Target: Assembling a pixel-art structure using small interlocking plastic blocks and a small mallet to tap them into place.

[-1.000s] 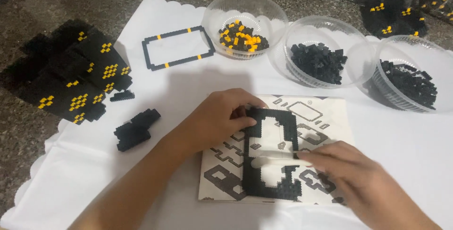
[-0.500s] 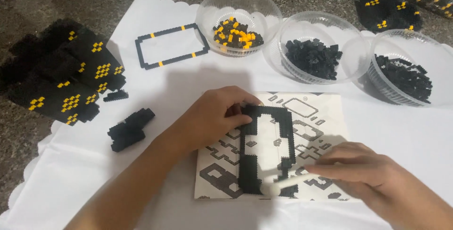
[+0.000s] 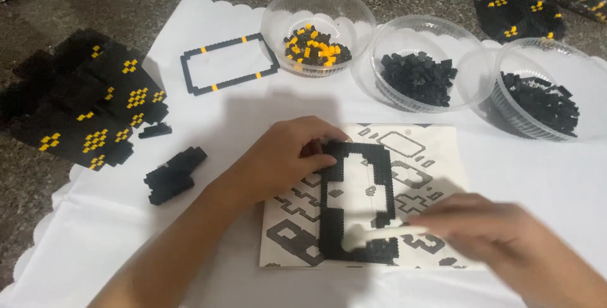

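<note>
A black rectangular frame of small bricks [image 3: 355,203] lies on a printed instruction sheet [image 3: 430,175] on the white cloth. My left hand [image 3: 288,153] grips the frame's upper left corner with thumb and fingers. My right hand [image 3: 499,238] comes in from the lower right and holds a thin white tool [image 3: 373,235], whose tip rests on the frame's lower edge. The right hand is blurred.
Three clear bowls stand at the back: one with black and yellow bricks [image 3: 316,45], two with black bricks [image 3: 420,74] [image 3: 537,102]. A thin black and yellow frame [image 3: 227,62] lies at the back left. Built black-yellow blocks [image 3: 88,112] and a loose black piece [image 3: 172,175] sit left.
The view has shifted slightly. My right hand has slid the white tool along the frame's lower edge. My left hand stays on the frame's upper left corner.
</note>
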